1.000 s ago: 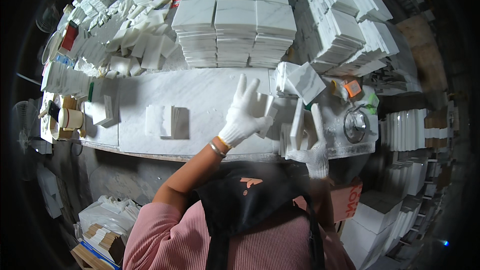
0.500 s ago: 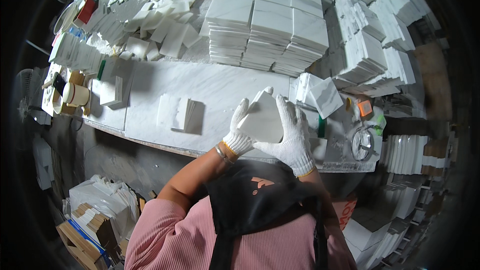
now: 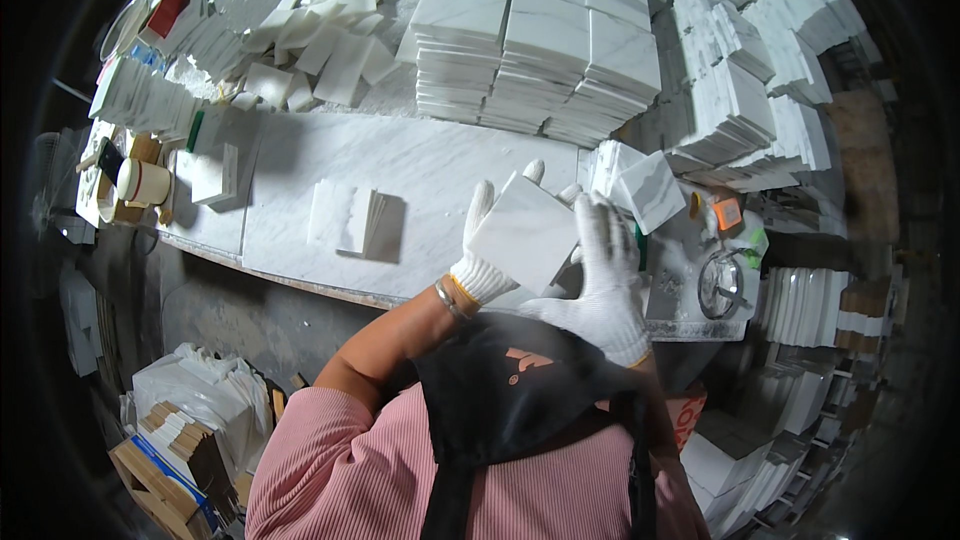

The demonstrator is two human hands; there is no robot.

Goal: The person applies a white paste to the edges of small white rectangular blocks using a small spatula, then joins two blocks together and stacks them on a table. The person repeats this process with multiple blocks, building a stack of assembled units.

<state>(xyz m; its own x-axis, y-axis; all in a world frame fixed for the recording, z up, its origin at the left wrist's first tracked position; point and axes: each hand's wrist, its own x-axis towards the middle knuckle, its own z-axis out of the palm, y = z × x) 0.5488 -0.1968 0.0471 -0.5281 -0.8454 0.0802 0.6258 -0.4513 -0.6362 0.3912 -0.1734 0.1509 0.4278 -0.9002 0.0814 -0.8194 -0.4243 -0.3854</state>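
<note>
Grey-veined white stone workbench [image 3: 430,165]: above its near edge, white-gloved left hand [image 3: 477,268] holds a square white marble tile [image 3: 527,233]; white-gloved right hand [image 3: 608,285] flanks it, grip unclear. Probably stiff, smooth, chippable; best held by opposite edges.

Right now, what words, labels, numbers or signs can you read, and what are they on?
Black apron: orange mark, which I won't copy.
Pink box: red lettering, partly hidden, also not copied.
Orange block: pale marking, too small to read.
White tile in the left hand: none visible.
</note>
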